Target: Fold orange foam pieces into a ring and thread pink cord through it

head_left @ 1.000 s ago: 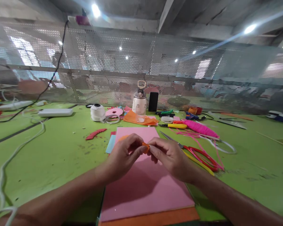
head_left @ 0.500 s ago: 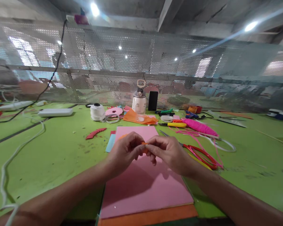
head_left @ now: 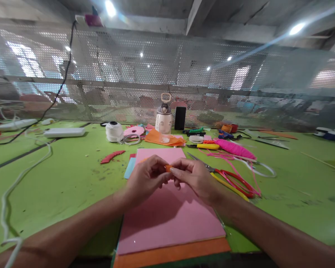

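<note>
A small orange piece (head_left: 168, 168), perhaps paper or felt, is pinched between my two hands; its full shape is hidden by the fingers. My left hand (head_left: 147, 176) grips it from the left, thumb against fingertips. From the right, my right hand (head_left: 195, 178) holds it with thumb and forefinger, the other fingers curled below. Both hands are above a pink sheet (head_left: 170, 223) that tops a stack with an orange sheet (head_left: 173, 257) under it. A light blue piece (head_left: 130, 168) sticks out beside the stack, near my left hand.
Right of my hands lie red-handled scissors (head_left: 237, 182) and a yellow-handled tool (head_left: 231, 188). Farther back are a pink yarn bundle (head_left: 236, 149), a yellow cutter (head_left: 208, 146), orange cloth-like material (head_left: 162, 138), a bottle (head_left: 163, 121), a phone (head_left: 180, 118) and white thread (head_left: 114, 132). A white cord (head_left: 8, 190) runs along the left.
My fingers have shifted slightly around the orange piece, and more of it shows between the thumbs. The whole view has moved a little; the things on the table have stayed put.
</note>
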Action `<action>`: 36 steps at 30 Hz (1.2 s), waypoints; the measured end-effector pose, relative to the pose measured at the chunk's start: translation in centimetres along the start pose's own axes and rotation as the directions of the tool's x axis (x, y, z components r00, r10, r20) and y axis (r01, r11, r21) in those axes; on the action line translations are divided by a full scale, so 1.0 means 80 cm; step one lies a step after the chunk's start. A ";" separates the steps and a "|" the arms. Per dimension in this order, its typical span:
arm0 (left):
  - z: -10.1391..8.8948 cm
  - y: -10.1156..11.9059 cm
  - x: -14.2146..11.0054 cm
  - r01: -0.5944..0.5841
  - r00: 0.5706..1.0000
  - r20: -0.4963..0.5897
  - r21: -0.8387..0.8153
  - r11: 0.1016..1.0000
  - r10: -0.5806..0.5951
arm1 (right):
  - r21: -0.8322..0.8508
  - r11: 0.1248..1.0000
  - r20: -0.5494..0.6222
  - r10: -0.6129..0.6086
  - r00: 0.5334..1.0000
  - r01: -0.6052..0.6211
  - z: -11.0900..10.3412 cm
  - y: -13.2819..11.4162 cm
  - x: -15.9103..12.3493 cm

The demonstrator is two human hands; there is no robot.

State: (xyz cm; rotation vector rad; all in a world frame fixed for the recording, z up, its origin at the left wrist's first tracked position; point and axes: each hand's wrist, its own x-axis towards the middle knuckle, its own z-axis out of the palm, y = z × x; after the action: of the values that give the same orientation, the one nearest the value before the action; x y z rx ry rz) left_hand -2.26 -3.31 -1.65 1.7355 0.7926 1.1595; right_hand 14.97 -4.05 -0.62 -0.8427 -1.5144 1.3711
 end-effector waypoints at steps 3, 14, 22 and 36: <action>0.000 0.000 0.002 0.021 0.999 -0.024 -0.064 0.998 -0.023 | 0.121 0.992 -0.006 0.046 0.999 -0.045 0.000 0.002 0.002; 0.005 0.002 -0.001 -0.068 0.996 -0.074 -0.162 0.984 0.057 | 0.000 0.997 -0.085 -0.072 0.994 0.072 0.006 -0.001 -0.002; 0.001 -0.012 0.000 -0.176 0.981 -0.078 0.059 0.983 0.180 | 0.029 0.999 -0.144 -0.013 0.990 0.017 0.012 -0.003 -0.003; 0.001 -0.007 0.005 0.187 0.974 -0.039 -0.419 0.889 -0.223 | -0.172 0.980 -0.182 -0.132 0.974 0.100 0.013 0.009 0.000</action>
State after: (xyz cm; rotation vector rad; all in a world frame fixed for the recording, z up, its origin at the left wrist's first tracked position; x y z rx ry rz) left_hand -2.06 -2.75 -2.04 1.2275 0.7015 1.1646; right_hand 13.90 -4.31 -1.28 -0.9434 -1.5121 1.0601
